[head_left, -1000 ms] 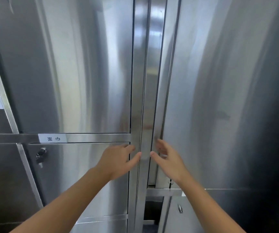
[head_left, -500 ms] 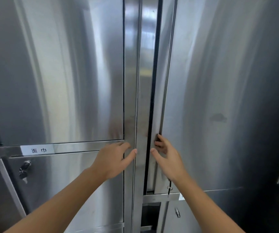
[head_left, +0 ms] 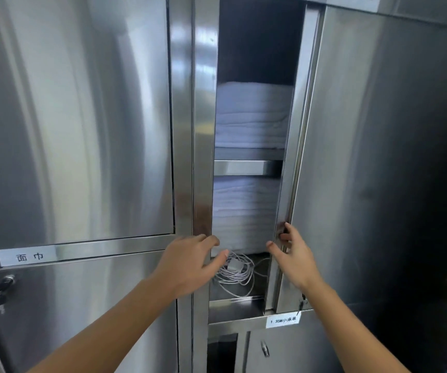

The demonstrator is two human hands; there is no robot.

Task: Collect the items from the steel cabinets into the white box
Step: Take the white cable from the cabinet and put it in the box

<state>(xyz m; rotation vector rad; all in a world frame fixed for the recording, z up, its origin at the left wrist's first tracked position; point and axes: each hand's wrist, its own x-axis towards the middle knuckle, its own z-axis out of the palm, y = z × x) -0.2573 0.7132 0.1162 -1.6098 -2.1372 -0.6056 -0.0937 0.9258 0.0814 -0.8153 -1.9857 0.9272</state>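
The right steel cabinet door [head_left: 365,170] stands partly open, showing a narrow gap. My right hand [head_left: 292,254] grips the door's left edge, fingers curled round it. My left hand [head_left: 192,262] reaches flat into the bottom of the gap, fingers straight, just over a coiled white cable [head_left: 237,273] lying on the lower shelf. Behind it sits a stack of folded white linen [head_left: 244,214], and a second white stack [head_left: 253,114] rests on the upper shelf [head_left: 246,168]. The white box is out of sight.
The left cabinet door [head_left: 77,117] is closed. Under it is a labelled strip [head_left: 28,256] and a lower door with a key in its lock [head_left: 1,290]. Another label [head_left: 283,320] sits below the open compartment, with a latched lower door [head_left: 264,348].
The right door has swung open to the right under my right hand, uncovering the shelves, linen and cable. My left hand has moved off the centre post into the gap.
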